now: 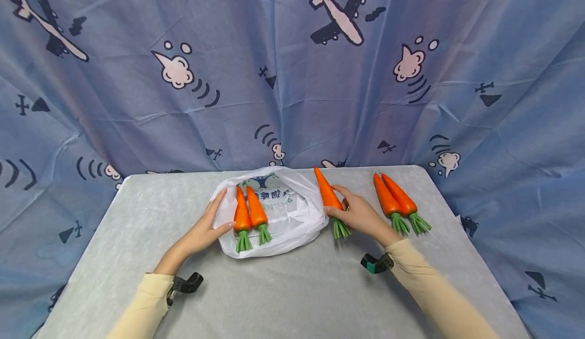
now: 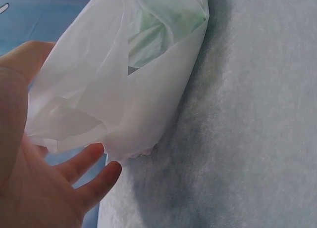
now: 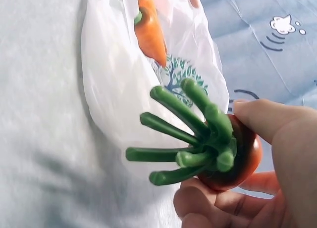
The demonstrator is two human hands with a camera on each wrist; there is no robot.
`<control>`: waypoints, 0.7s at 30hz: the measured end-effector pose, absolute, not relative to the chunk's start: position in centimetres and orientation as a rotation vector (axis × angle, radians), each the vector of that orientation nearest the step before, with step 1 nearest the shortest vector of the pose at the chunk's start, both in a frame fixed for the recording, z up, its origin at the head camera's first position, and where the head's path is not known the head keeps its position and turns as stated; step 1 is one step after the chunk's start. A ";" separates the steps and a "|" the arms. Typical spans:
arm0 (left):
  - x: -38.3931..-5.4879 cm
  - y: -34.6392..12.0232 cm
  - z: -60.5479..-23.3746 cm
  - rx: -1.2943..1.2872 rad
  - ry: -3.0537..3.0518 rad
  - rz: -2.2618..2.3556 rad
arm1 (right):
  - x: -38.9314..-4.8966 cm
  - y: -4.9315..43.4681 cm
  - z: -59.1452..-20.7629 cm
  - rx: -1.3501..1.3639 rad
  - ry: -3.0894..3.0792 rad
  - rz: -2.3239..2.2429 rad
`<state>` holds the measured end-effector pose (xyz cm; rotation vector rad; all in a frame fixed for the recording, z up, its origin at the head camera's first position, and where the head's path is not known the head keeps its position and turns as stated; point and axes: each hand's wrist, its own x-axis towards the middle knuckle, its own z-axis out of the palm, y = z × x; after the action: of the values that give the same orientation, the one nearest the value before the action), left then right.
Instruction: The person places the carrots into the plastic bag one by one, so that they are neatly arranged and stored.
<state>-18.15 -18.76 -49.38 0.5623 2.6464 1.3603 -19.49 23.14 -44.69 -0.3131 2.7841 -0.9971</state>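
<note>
A white plastic bag [image 1: 274, 250] lies on its side with its mouth spread wide, and two carrots [image 1: 242, 212] with short green stems rest in it. At the bag's left rim, my left hand [image 1: 196, 235] holds the plastic between thumb and fingers; in the left wrist view part of those fingers is behind the film. My right hand [image 1: 363, 214] grips a third carrot [image 1: 325, 189] near its stem end, just beside the bag's right edge, tip pointing away. The right wrist view shows its green stems [image 3: 203, 139] facing the camera.
Two more carrots [image 1: 395, 202] lie side by side on the grey table [image 1: 292, 298], right of the right hand. Behind the table's far edge hangs a blue curtain [image 1: 247, 74] printed with planes. Each wrist wears a black strap [image 1: 377, 264].
</note>
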 end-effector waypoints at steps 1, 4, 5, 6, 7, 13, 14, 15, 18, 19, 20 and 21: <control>-18.2 -18.8 -49.4 0.561 2.647 1.361 | -19.4 23.0 -44.7 -0.320 2.782 -0.998; -18.2 -18.8 -49.4 0.556 2.648 1.362 | -19.2 22.4 -44.6 -0.336 2.776 -1.004; -18.2 -18.8 -49.4 0.556 2.647 1.363 | -19.1 22.2 -44.6 -0.342 2.774 -1.005; -18.2 -18.7 -49.4 0.555 2.647 1.363 | -19.0 22.0 -44.5 -0.348 2.772 -1.006; -18.1 -18.7 -49.4 0.552 2.645 1.365 | -19.0 21.8 -44.5 -0.354 2.772 -1.006; -18.2 -18.7 -49.3 0.540 2.649 1.367 | -18.7 20.8 -44.5 -0.376 2.771 -0.993; -18.2 -18.7 -49.3 0.542 2.653 1.366 | -18.7 20.7 -44.5 -0.377 2.768 -0.994; -18.2 -18.7 -49.3 0.544 2.656 1.365 | -18.7 20.6 -44.5 -0.375 2.764 -0.993; -18.1 -18.7 -49.4 0.540 2.655 1.373 | -18.5 20.3 -44.6 -0.364 2.747 -0.998; -18.1 -18.8 -49.4 0.540 2.657 1.368 | -18.5 20.1 -44.6 -0.368 2.744 -0.997; -18.1 -18.8 -49.4 0.534 2.654 1.369 | -18.5 20.0 -44.6 -0.374 2.738 -0.998; -18.1 -18.8 -49.5 0.529 2.651 1.370 | -18.4 19.9 -44.6 -0.379 2.736 -0.999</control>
<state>-18.11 -18.81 -49.46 0.5286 2.6512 1.3701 -18.43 19.90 -44.63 -0.3790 2.7356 -0.9992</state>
